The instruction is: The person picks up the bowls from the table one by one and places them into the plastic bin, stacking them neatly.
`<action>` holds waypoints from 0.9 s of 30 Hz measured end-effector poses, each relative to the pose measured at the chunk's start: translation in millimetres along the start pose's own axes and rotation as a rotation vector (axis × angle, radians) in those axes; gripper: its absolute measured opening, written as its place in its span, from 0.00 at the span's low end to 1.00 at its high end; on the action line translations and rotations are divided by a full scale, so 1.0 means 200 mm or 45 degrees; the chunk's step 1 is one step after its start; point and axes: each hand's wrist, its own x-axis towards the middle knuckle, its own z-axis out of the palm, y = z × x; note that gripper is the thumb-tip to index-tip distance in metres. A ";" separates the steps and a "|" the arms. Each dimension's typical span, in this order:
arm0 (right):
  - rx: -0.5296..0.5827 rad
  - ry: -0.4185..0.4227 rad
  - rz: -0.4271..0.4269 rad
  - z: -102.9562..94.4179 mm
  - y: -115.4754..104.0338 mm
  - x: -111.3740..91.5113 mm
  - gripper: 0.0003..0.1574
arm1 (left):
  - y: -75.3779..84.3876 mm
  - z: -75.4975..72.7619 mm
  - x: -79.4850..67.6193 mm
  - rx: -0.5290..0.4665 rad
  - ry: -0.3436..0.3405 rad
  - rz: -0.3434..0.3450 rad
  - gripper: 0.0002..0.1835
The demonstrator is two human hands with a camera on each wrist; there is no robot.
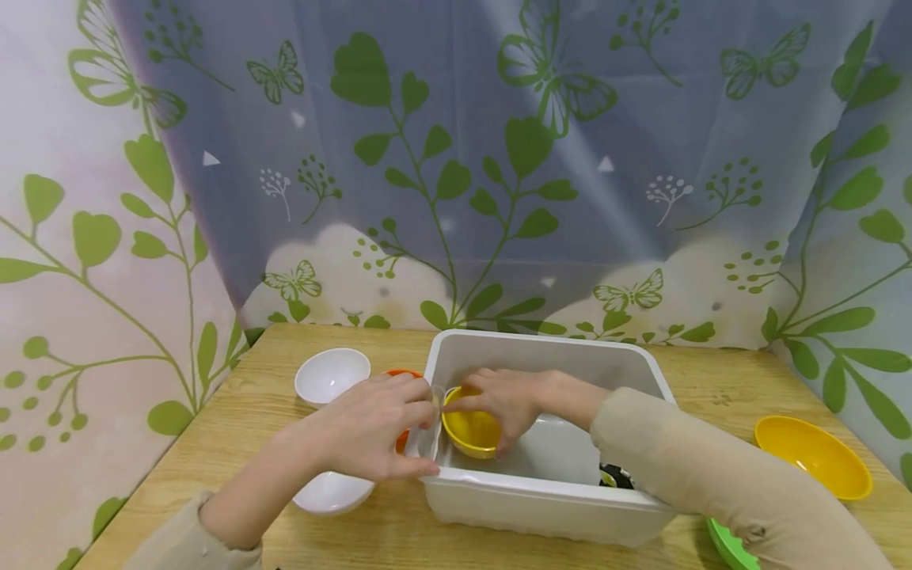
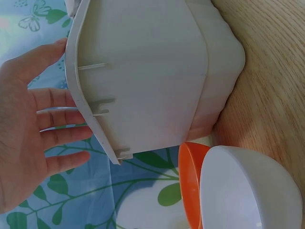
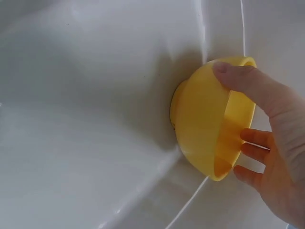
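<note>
My right hand [image 1: 514, 400] reaches into a white plastic basin [image 1: 541, 511] and holds a small yellow bowl [image 1: 470, 434] at the basin's left end. In the right wrist view the thumb lies on the outside of the bowl [image 3: 198, 117], while the other fingers reach over its rim. My left hand [image 1: 366, 427] is at the basin's left rim, its fingers extended and the fingertips right at the edge. In the left wrist view that hand [image 2: 24, 114] holds nothing.
Left of the basin are two white bowls [image 1: 332, 376] [image 1: 333, 492] and an orange bowl [image 1: 401, 440], partly hidden. A yellow-orange bowl [image 1: 812, 455] and a green dish [image 1: 728, 546] lie to the right. Something black and patterned [image 1: 614, 476] lies inside the basin. A patterned curtain [image 1: 456, 158] hangs behind the table.
</note>
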 end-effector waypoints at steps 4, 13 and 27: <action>0.027 -0.009 0.027 0.00 0.00 -0.01 0.56 | 0.00 0.00 0.00 -0.008 -0.023 -0.012 0.21; 0.086 0.005 0.065 -0.08 0.02 -0.02 0.55 | 0.00 -0.01 0.00 -0.007 -0.030 -0.026 0.21; 0.320 0.010 0.205 -0.36 0.09 -0.25 0.36 | 0.01 -0.01 0.01 -0.029 -0.035 -0.016 0.21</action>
